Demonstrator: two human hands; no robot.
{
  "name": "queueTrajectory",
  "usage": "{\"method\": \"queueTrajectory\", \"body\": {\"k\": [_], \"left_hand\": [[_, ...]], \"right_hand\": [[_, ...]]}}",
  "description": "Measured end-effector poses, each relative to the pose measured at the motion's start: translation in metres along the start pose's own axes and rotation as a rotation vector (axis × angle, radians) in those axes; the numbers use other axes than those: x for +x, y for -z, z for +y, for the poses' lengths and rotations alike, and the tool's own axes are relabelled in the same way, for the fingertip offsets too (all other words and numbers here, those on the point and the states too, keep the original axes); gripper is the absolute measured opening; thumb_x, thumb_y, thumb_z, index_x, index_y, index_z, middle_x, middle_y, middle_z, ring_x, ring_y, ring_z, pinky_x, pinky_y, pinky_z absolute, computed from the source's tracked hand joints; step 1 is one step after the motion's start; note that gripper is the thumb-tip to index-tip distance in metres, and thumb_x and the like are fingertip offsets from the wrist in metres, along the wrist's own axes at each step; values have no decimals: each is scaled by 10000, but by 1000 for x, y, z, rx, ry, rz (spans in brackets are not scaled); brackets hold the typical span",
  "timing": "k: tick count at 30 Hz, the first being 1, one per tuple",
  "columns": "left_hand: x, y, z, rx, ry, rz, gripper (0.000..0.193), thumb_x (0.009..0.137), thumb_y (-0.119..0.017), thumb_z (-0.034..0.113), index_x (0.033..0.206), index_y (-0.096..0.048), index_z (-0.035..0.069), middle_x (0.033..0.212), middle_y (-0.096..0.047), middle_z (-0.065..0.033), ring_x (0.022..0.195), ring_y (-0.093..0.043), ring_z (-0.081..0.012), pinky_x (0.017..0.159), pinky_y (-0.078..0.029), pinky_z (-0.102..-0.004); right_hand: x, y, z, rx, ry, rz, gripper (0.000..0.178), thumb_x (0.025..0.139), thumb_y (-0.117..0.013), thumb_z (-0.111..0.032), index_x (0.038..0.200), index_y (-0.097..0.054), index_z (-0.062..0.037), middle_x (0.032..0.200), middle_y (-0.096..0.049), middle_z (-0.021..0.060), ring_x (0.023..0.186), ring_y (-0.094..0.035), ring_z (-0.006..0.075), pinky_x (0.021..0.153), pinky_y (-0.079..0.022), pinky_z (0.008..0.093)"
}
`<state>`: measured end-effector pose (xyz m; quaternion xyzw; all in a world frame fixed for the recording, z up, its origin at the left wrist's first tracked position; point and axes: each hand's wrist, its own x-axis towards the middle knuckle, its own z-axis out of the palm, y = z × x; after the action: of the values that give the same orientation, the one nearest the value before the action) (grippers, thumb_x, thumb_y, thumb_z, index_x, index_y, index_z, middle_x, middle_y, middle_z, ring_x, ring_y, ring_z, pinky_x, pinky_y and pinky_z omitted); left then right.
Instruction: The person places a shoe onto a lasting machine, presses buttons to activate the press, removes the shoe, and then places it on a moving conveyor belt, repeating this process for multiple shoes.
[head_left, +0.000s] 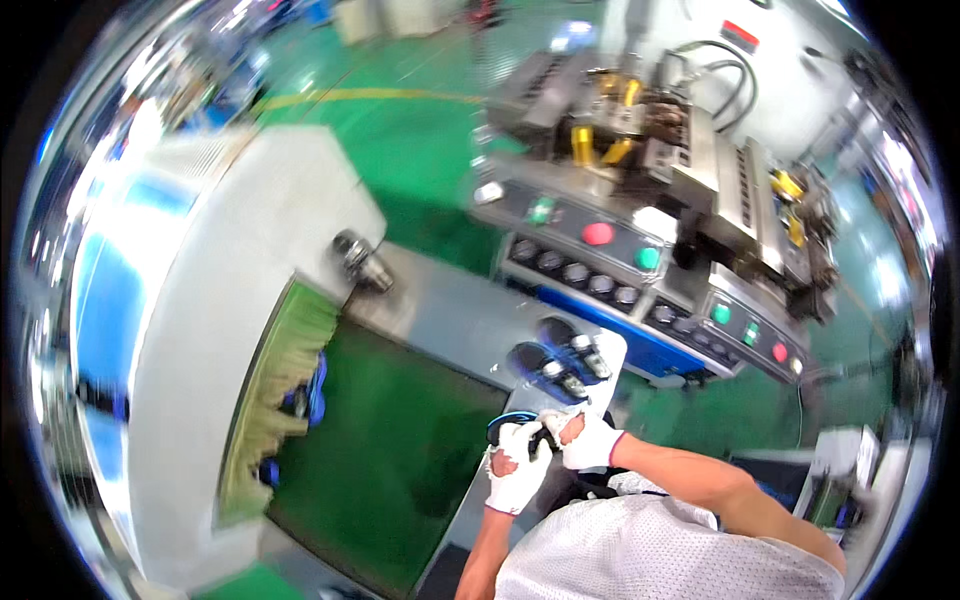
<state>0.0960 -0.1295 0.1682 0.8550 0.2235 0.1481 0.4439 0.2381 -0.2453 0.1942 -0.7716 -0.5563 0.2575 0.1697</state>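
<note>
My left hand (516, 472), in a worn white glove with a torn patch, closes on a dark shoe (508, 420) with a bright blue edge. My right hand (581, 438), gloved alike, grips the same shoe from the right, its fingers meeting the left ones. The gloves cover most of the shoe. Just beyond my hands, two dark shoes (548, 371) with blue soles and pale parts on top lie side by side on a light board (612, 350).
A green conveyor belt (385, 455) runs at left under a large white hooded machine (180, 380); blue-soled shoes (312, 392) sit at its fringed curtain (252, 425). Ahead right stands a metal pressing machine (680, 190) with a control panel (575, 235) of coloured buttons.
</note>
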Motion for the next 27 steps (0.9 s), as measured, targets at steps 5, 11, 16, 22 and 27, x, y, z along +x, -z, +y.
{"method": "queueTrajectory", "body": {"k": [5,11,16,22,27], "left_hand": [[95,-38,140,-106,-454,-402,363,862,-747,164,1183,-654,24,1177,-655,-192,1091,-640,-367,951,-514,-437],[168,-117,285,-89,-862,-232,534,865,-703,24,1366,-523,-24,1375,-519,-243,1249,-558,-375,1022,-512,-423],[213,-220,341,-320,-671,-318,552,925,-639,-16,1443,-447,5,1413,-470,-164,1265,-559,-282,1084,-485,-399],[307,-400,400,-172,-532,-500,580,987,-637,259,1458,-431,-9,1404,-528,-233,1269,-575,-319,1063,-476,-415],[366,-533,430,130,-453,-364,729,913,-655,384,1461,-413,-32,1435,-484,-282,1328,-504,-399,1133,-387,-420]], "right_hand": [[-105,82,62,304,-356,189,558,807,-730,-335,1203,-554,17,1001,-682,227,932,-688,400,776,-552,434],[-262,131,92,1456,-653,714,605,830,-812,-176,1351,-570,14,1125,-689,51,955,-649,133,835,-544,283],[-324,122,133,1897,-227,1282,456,871,-696,-83,1290,-565,43,1126,-700,116,895,-725,180,752,-624,332],[-371,136,187,1794,-364,1658,373,863,-697,-155,1182,-606,14,960,-662,28,800,-656,131,710,-572,311],[-416,144,193,1608,-499,1752,526,854,-648,-155,1338,-552,24,1142,-679,63,968,-657,163,855,-559,349]]}}
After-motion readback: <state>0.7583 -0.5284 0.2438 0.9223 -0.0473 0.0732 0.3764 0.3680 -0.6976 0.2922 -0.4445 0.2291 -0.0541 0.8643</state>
